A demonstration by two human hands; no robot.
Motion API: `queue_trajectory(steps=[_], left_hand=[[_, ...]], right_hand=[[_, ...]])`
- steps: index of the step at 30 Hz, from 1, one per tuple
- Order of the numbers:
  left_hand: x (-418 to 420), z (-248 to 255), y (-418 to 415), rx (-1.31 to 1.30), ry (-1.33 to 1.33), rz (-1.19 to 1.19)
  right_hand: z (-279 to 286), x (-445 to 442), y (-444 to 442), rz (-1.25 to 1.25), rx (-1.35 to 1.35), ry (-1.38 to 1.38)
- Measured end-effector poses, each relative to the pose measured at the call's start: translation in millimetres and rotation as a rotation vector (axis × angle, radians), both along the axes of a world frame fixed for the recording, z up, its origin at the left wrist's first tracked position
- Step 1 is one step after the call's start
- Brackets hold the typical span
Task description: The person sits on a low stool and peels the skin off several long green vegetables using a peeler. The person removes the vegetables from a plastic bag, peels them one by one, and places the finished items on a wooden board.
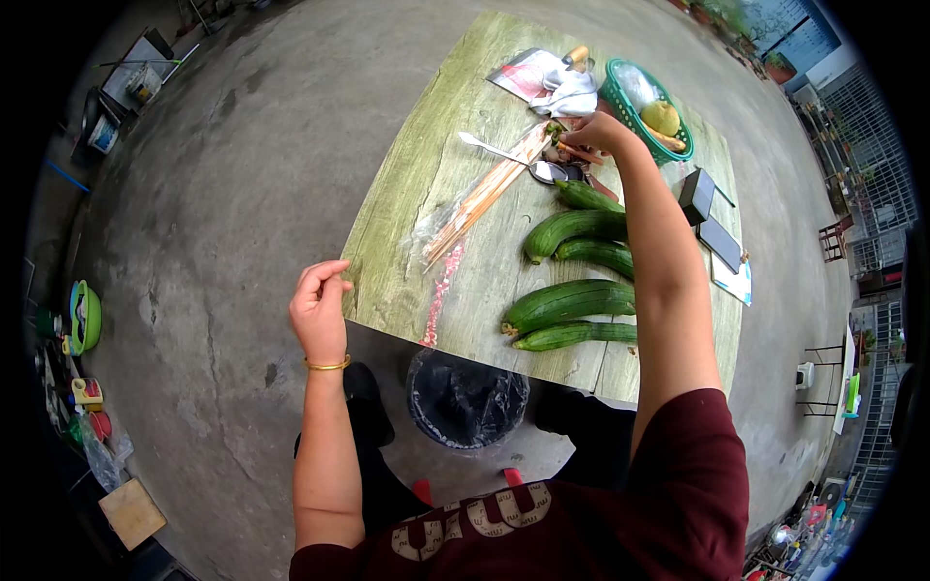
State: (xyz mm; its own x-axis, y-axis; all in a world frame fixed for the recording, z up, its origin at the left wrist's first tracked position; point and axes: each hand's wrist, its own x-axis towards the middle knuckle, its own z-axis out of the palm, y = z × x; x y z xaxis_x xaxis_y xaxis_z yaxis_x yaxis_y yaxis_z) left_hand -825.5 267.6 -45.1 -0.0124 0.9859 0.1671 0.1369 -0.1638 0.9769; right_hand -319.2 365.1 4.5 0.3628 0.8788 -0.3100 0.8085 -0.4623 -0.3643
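My right hand (599,133) reaches to the far part of the wood-patterned table (407,218), its fingertips by some small green stem-like pieces (554,131). Whether it grips them cannot be told. Under that hand lie brown and dark small items, partly hidden. A bundle of thin wooden sticks (487,192) in clear plastic points towards it, with a metal spoon (501,151) across the sticks. Several long green gourds (570,301) lie nearer me, their right ends hidden behind my forearm. My left hand (320,305), loosely curled and holding nothing, hovers at the table's left front corner.
A green basket (617,91) holds fruit and a plastic bag. Beside a white cloth (570,91) rests a wide blade (505,78); a wooden handle (577,54) shows behind. A black box (697,194) and phone (718,245) lie right. Below the front edge stands a lined bin (465,399).
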Motion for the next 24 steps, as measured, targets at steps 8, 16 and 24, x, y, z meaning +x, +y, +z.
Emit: queue_trajectory(steps=[8,16,24], left_hand=[[-0.7,-0.1,1.0,-0.012,0.019,-0.003],[-4.9,-2.5,-1.3,-0.026,0.015,-0.032],[3.4,-3.3,-12.3,0.091,0.082,-0.032]], right_hand=[[-6.0,-3.4,4.3,0.055,0.008,-0.058],[82.3,-42.6,-72.9,0.065,0.022,-0.509],[101.9,-108.6,-238.6,-0.255,0.601,0.169]])
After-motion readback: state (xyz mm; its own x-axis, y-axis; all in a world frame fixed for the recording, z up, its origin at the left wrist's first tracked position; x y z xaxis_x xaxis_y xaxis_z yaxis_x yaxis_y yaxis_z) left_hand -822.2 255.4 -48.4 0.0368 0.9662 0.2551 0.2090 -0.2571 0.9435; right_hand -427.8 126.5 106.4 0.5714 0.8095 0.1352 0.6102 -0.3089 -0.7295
